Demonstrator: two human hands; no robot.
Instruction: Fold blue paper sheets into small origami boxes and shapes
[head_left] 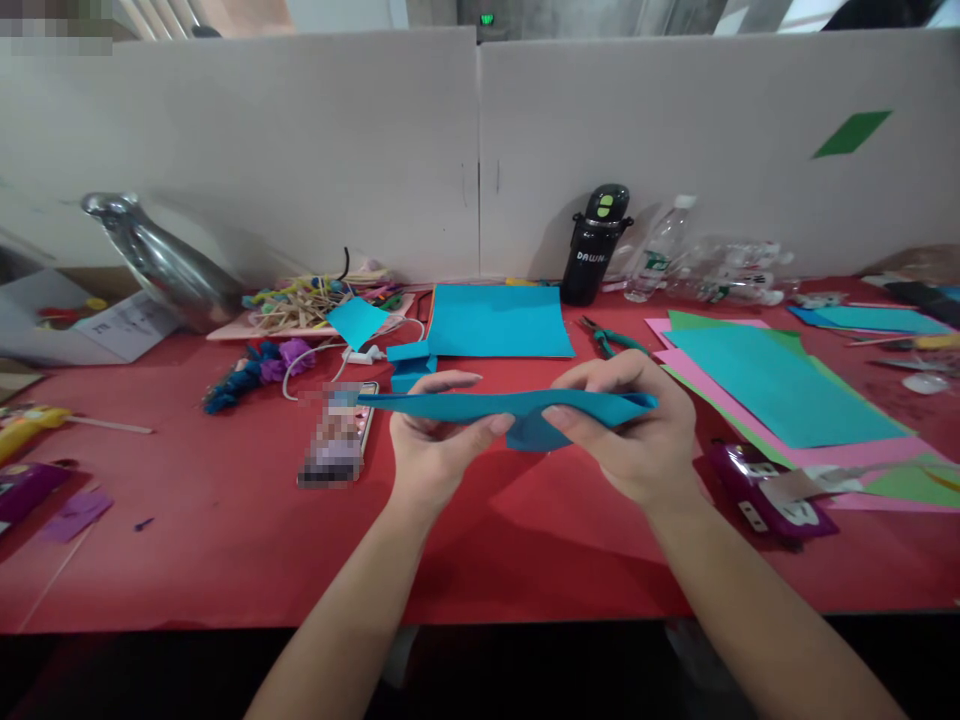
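Observation:
A folded sheet of blue paper (480, 405) hangs edge-on above the red table (225, 540), held flat between both hands. My left hand (435, 440) pinches its middle-left part, thumb under and fingers over. My right hand (630, 430) grips the right end, with a folded flap showing under the fingers. The paper's left tip reaches out over a phone (337, 440) that lies on the table.
More blue sheets (499, 320) lie behind the hands. A stack of blue, pink and green paper (780, 395) sits to the right, with pliers (611, 340), a black bottle (592, 245), clear plastic bottles (720, 270) and a purple packet (772, 490). Craft sticks (307, 300) and a silver object (161, 260) are at the left.

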